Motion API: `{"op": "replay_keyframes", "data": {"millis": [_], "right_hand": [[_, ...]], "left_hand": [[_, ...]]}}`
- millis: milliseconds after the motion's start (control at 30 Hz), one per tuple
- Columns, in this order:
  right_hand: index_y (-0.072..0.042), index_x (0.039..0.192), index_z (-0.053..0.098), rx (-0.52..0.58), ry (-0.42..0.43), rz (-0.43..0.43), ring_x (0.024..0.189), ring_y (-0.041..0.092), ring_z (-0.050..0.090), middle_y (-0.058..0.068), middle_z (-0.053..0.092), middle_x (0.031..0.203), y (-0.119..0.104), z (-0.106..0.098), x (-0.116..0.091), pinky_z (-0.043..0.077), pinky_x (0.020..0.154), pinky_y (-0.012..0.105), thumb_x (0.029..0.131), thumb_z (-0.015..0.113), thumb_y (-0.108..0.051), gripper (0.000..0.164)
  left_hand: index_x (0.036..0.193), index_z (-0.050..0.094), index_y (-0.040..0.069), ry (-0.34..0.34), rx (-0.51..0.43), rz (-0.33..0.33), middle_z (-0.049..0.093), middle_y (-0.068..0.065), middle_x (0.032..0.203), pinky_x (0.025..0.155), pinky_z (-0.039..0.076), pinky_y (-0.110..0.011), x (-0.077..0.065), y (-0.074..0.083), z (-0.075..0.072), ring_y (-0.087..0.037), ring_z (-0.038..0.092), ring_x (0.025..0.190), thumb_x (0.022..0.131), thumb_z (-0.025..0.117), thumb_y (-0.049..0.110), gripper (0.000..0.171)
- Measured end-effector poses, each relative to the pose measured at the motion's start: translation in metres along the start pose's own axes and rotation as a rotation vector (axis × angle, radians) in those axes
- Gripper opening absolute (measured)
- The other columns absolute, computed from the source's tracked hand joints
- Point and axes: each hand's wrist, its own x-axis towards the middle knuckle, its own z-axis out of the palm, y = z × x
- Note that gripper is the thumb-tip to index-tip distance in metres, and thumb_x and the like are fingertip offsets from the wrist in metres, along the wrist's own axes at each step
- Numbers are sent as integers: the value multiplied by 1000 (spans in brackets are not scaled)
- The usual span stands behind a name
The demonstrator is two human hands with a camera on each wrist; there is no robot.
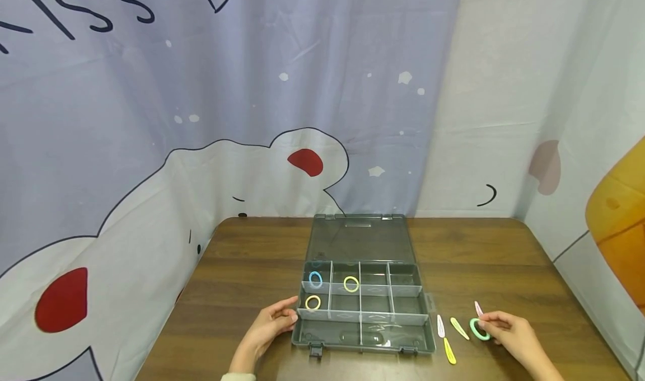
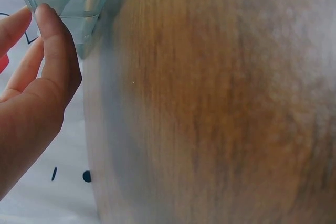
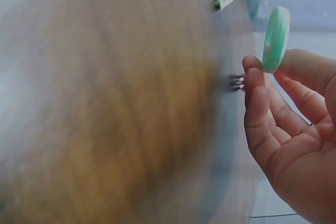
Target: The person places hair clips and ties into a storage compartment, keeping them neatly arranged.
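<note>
My right hand (image 1: 511, 333) pinches a green hair tie (image 3: 276, 40) between thumb and fingertips, over the right part of the table. A pink hair clip (image 1: 478, 308) shows just behind these fingers. The left hand (image 1: 269, 326) grips the left wall of a grey see-through divided box (image 1: 373, 347), whose lid (image 1: 360, 238) lies folded back. Inside, a blue hair tie (image 1: 315, 280) sits in the back left compartment, with a yellow hair tie (image 1: 351, 283) to its right. A pale yellow hair tie (image 1: 313, 302) occupies the middle row's left compartment.
Between box and right hand lie a light pink hair clip (image 1: 440, 326), a yellow-green hair clip (image 1: 459, 328) and a yellow hair clip (image 1: 449, 351). The wooden table (image 1: 242, 258) ends at a printed curtain (image 1: 252, 90) behind and at the sides.
</note>
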Motion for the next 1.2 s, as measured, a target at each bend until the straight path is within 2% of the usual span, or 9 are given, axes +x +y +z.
{"op": "replay_keyframes", "data": {"millis": [267, 533, 733, 933, 1067, 1200], "right_hand": [[1, 99, 69, 38, 62, -77, 70, 3, 62, 10, 72, 92, -13, 5, 11, 54, 56, 26, 89, 70, -16, 19], [1, 108, 68, 118, 11, -50, 75, 8, 63, 10, 71, 99, -34, 11, 24, 54, 61, 26, 92, 67, -23, 29], [3, 105, 69, 181, 29, -85, 70, 9, 63, 7, 72, 93, -48, 21, 33, 55, 59, 28, 89, 70, -20, 28], [6, 109, 67, 276, -2, -72, 79, 8, 66, 13, 70, 100, -66, 33, 39, 58, 69, 32, 89, 70, -19, 32], [12, 109, 64, 372, -11, -58, 78, 9, 67, 17, 70, 98, -83, 46, 43, 58, 70, 32, 88, 71, -13, 33], [14, 111, 63, 416, -38, -83, 77, 13, 68, 21, 69, 97, -99, 59, 49, 58, 72, 33, 87, 71, -10, 34]], "left_hand": [[143, 39, -5, 4, 0, 2, 58, -3, 97, 83, 53, -29, 2, 0, -1, -16, 57, 92, 91, 65, 6, 59], [142, 38, -7, 5, -10, 5, 58, -3, 95, 82, 53, -28, 3, -3, -1, -14, 58, 90, 90, 64, 5, 59], [142, 39, -6, 5, -7, -1, 58, -3, 96, 82, 53, -28, 3, -2, -1, -15, 57, 90, 90, 66, 7, 60], [143, 39, -4, 8, 2, -10, 57, -4, 97, 83, 53, -28, 2, 0, -1, -15, 57, 91, 90, 65, 8, 59], [143, 39, -4, 7, 5, -17, 57, -4, 99, 84, 53, -28, 1, 0, -1, -16, 56, 92, 91, 64, 8, 58], [143, 39, -4, 7, 2, -18, 57, -4, 98, 84, 53, -29, 1, 0, -1, -16, 56, 92, 91, 65, 7, 59]]}}
